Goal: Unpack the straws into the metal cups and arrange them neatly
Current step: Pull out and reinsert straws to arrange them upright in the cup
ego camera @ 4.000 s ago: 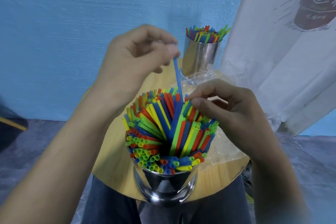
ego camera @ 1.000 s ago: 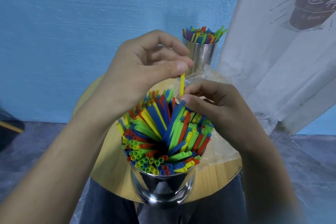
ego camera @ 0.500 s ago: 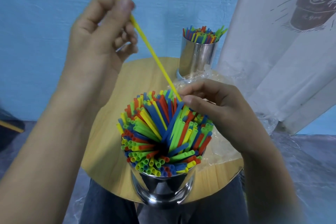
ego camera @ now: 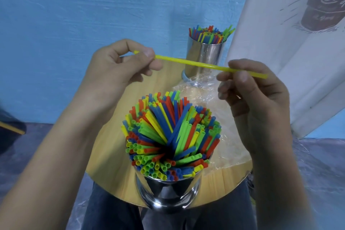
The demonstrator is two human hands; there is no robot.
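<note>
While left hand [ego camera: 119,73], right hand [ego camera: 255,95] pinch yellow straw [ego camera: 196,63], full cup [ego camera: 168,192] below, wrapper [ego camera: 229,145], second cup [ego camera: 205,50] behind.

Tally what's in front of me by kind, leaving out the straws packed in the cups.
Metal cups: 2, the near cup and the far cup
Loose yellow straw: 1, pinched by both hands
Hands: 2, left hand and right hand
Clear plastic wrapper: 1
Total: 6
</note>
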